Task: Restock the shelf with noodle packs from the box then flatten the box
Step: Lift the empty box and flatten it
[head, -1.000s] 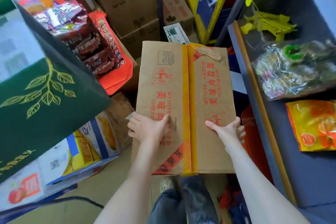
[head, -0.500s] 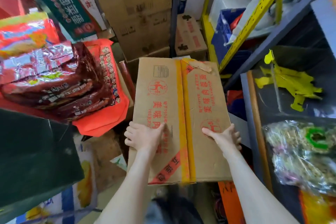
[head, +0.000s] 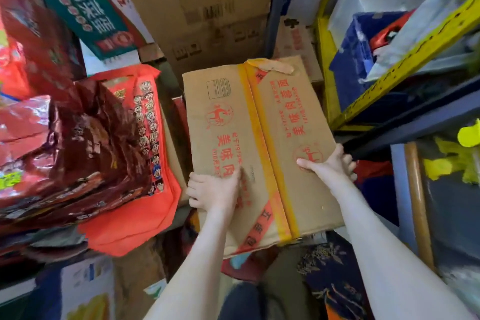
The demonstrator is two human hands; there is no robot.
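While it is held in the air by both hands, the cardboard box [head: 246, 143] is presented with its taped face upward and its far end swung slightly to the left. A strip of yellow tape [head: 265, 143] is seen along the central seam, with red printing on either side. The left hand [head: 214, 191] is clamped on the near left edge, thumb laid on the face and fingers curled round the edge. The right hand [head: 330, 163] is closed on the right edge likewise, fingers wrapped behind. Whether the box is flattened cannot be judged from this angle. Dark red noodle packs [head: 78, 143] are stacked at the left, beside an orange-red bag [head: 130, 223]. Brown cartons [head: 202, 8] are piled behind the box, and a blue crate [head: 363, 47] is lodged at the right beside a yellow rack beam [head: 415, 52].
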